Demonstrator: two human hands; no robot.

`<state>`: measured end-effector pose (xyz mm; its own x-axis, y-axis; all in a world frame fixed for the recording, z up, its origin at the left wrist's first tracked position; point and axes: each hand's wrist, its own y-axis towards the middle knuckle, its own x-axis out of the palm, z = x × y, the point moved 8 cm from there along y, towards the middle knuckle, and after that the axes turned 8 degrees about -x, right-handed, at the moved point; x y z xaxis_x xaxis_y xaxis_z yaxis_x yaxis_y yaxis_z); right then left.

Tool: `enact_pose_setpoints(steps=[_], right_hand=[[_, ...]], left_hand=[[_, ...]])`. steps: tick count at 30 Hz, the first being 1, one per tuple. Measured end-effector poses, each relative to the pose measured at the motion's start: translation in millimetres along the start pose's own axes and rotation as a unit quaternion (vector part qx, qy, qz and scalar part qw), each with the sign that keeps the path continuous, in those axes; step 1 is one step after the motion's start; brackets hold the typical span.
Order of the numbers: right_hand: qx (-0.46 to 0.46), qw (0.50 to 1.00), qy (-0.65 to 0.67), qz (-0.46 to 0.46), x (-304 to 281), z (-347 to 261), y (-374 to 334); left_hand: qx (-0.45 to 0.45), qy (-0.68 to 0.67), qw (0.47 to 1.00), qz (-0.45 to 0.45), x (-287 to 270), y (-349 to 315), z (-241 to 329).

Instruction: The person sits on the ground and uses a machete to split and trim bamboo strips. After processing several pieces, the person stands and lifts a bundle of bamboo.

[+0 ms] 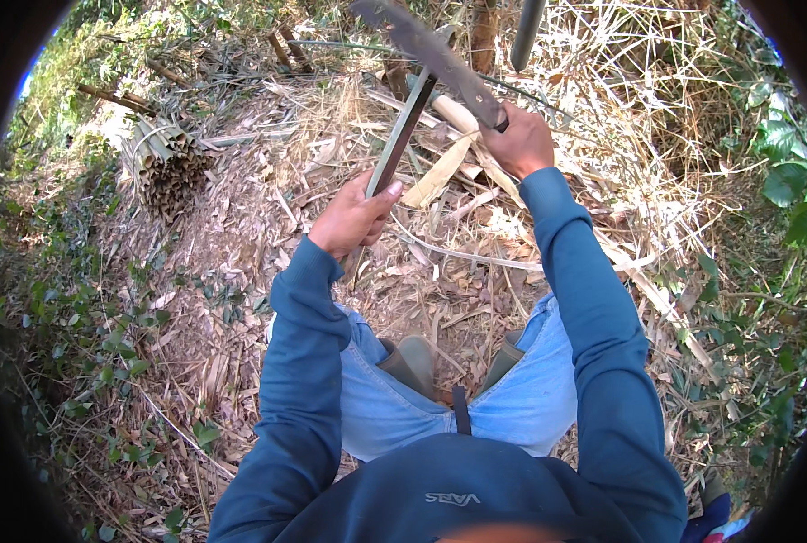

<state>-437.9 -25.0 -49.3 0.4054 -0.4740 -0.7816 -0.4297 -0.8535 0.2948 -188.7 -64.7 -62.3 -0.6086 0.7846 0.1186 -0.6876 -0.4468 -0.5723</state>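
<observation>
Over dry straw: left hand (354, 220) grip clamps flat bamboo strip (402, 136); right hand (517, 143) clenches rusty machete (431, 56).

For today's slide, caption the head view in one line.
Right hand raises a dark machete over a split green bamboo strip held by the left hand.

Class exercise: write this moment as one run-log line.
left hand: grips bamboo strip | right hand: grips machete, blade against strip | ground: dry leaves, cut bamboo bundle
</observation>
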Motion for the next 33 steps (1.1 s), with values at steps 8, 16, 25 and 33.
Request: enact_pose_setpoints(steps=[8,16,25,33], right_hand=[[-0.115,0.991,-0.071,0.002,-8.9,-8.3,-1.1],[0.205,0.951,0.207,0.103,-17.2,76.9,4.5],[0.019,0.992,0.103,-0.069,0.8,-35.0,-32.3],[-0.091,0.986,0.007,-0.139,18.4,-55.5,-48.0]], left_hand=[[-0.013,-0.004,1.000,-0.013,-4.8,4.4,-8.3],[0.003,-0.014,0.999,-0.049,-1.7,3.2,-0.8],[0.059,-0.159,0.985,0.012,-15.5,30.2,10.3],[0.045,-0.162,0.984,0.050,-23.5,35.0,2.0]])
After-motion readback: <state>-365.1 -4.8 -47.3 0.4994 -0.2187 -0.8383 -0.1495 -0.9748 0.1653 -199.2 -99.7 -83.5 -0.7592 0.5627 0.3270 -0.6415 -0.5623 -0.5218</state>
